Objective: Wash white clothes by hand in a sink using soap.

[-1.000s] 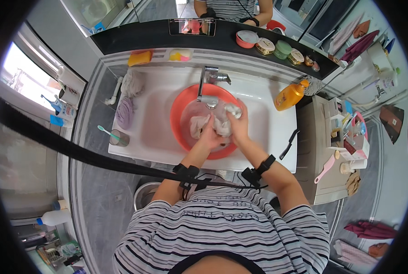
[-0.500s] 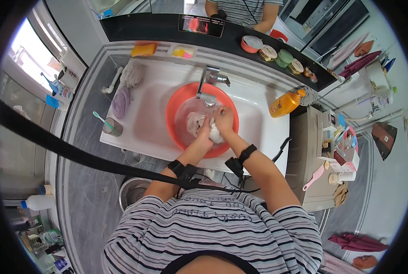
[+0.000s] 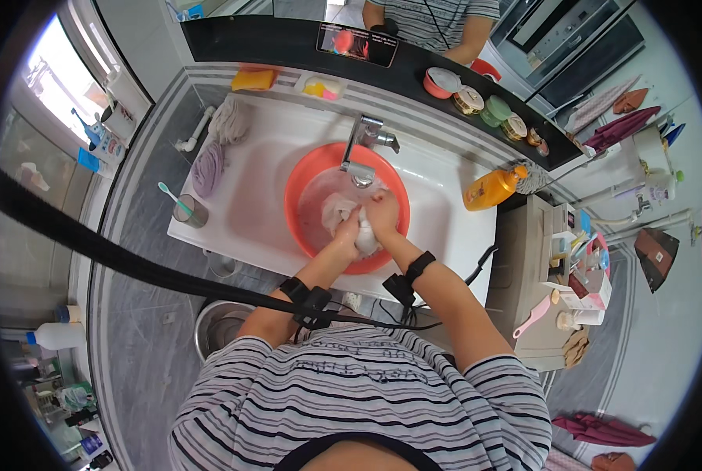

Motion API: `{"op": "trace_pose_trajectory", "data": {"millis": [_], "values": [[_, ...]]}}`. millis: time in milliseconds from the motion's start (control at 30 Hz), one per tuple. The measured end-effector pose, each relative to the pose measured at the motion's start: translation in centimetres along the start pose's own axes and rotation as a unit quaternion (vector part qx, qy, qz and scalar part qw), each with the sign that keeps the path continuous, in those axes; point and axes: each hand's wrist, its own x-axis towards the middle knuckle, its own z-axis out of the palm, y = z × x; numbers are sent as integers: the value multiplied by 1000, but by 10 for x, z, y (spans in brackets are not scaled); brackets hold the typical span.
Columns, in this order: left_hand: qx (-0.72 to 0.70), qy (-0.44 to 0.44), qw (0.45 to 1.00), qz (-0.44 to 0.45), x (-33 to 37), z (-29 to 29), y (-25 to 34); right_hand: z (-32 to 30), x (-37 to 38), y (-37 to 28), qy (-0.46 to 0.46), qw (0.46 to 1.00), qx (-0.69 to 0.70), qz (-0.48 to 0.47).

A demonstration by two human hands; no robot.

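Observation:
A wet white cloth (image 3: 336, 210) is bunched up in soapy water inside an orange-red basin (image 3: 293, 206). My left hand (image 3: 348, 233) grips it from the near side, fingers wrapped round the fabric. Close beside it, my right hand (image 3: 382, 212) is closed on the cloth's right part, which bulges between the two hands. Some of the fingertips are hidden by the hands themselves. Just above the basin hangs the spout of a chrome faucet (image 3: 359, 169); I cannot make out any running water.
The basin stands in a white sink (image 3: 249, 196). Lavender (image 3: 207, 169) and grey cloths (image 3: 228, 122) lie at its left, near a cup with a toothbrush (image 3: 192, 212). An orange pump bottle (image 3: 492, 188) stands right. Jars (image 3: 469, 100) line the dark ledge. A black strap (image 3: 131, 255) crosses the view.
My right hand has come slightly nearer to me and the cloth between my hands has shifted a little. Both hands keep their grip. The whole view has tilted slightly.

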Motion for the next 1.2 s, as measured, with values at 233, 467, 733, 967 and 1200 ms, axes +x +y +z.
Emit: {"op": "trace_pose_trajectory", "data": {"millis": [233,467,733,967,1200], "values": [[20,0,998,-68,17,-28,27,-1,-52,-37,-31,999,26,16],[-86,-230,968,42,64,-81,-6,16,-31,-69,-52,993,25,-101],[159,133,978,-26,40,-46,14,6,-9,-14,41,996,-82,9],[61,2,995,-80,26,-39,32,0,-52,-83,-24,988,-15,-153],[110,31,992,-59,22,-19,23,-1,10,7,49,996,-32,-68]]}}
